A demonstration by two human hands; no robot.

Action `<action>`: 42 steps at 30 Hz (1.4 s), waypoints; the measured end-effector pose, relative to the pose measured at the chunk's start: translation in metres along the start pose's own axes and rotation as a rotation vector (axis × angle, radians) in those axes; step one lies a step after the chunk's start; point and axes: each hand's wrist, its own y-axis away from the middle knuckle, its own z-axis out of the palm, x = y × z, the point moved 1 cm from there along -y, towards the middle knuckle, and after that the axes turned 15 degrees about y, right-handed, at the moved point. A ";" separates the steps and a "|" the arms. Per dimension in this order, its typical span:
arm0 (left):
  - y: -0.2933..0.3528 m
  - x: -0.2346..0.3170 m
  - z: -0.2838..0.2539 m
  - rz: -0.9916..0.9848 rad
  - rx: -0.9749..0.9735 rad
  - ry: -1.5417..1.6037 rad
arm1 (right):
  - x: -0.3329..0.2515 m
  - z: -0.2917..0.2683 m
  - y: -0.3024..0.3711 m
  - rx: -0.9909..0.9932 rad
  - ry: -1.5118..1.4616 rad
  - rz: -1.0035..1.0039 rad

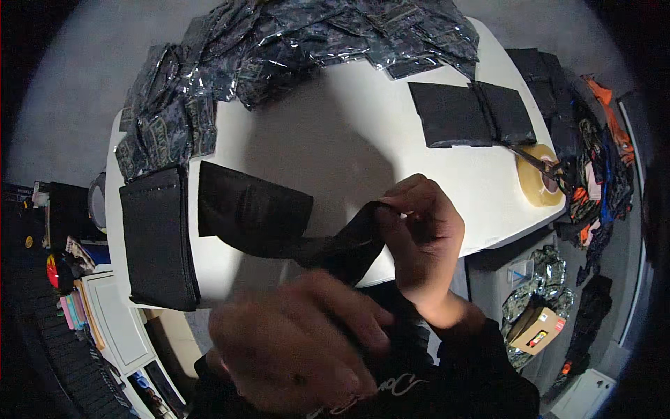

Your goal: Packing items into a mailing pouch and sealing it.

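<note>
**Pinched on black cloth over the table's near edge**

Your right hand (422,234) has its fingertips closed on the upper end of a black fabric piece (255,213), lifting that end off the white table (349,133) while the wider part lies flat to the left. Your left hand (300,342) sits low and close to the camera, blurred; it seems to meet the cloth's lower end, but you cannot tell from this view whether it is gripping. Held at one end like this, the cloth hangs taut enough to be straightened or folded.

Left of it, a stack of black fabric (157,237) lies squared along the table's edge, within easy reach. Across the far side, many dark patterned items in clear glossy bags (293,38) are heaped and overlapping. Two flat black pieces (471,112) lie side by side at the right, with scissors (534,162) just beyond them, resting against a tan roll of tape (539,174). On the floor, lower right, sits a small brown cardboard box (539,329).
</note>
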 end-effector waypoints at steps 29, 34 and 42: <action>-0.034 -0.004 -0.048 -0.289 0.234 -0.862 | -0.005 0.010 0.009 0.009 0.442 -0.342; -0.029 -0.015 -0.059 -0.181 0.210 -0.594 | 0.000 0.013 0.004 0.028 0.315 -0.201; -0.026 -0.004 -0.060 -0.139 0.252 -0.470 | -0.014 0.013 0.006 0.075 0.226 -0.190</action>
